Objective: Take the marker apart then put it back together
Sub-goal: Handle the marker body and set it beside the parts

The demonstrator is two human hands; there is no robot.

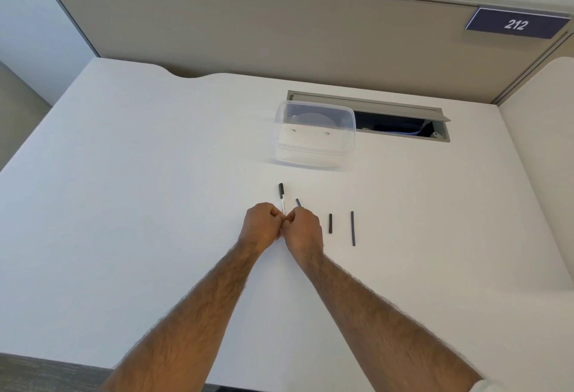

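Note:
My left hand and my right hand meet knuckle to knuckle over the middle of the white desk. The white marker barrel with a black end sticks up and away from between them, gripped by the left hand. A short dark piece pokes out above the right hand's fingers. To the right, flat on the desk, lie a short black part and a long thin dark rod. The barrel's near end is hidden inside my fists.
A clear plastic container stands beyond the hands. Behind it a cable hatch is open in the desk. A beige partition with a "212" sign closes off the back. The desk's near edge runs at bottom left.

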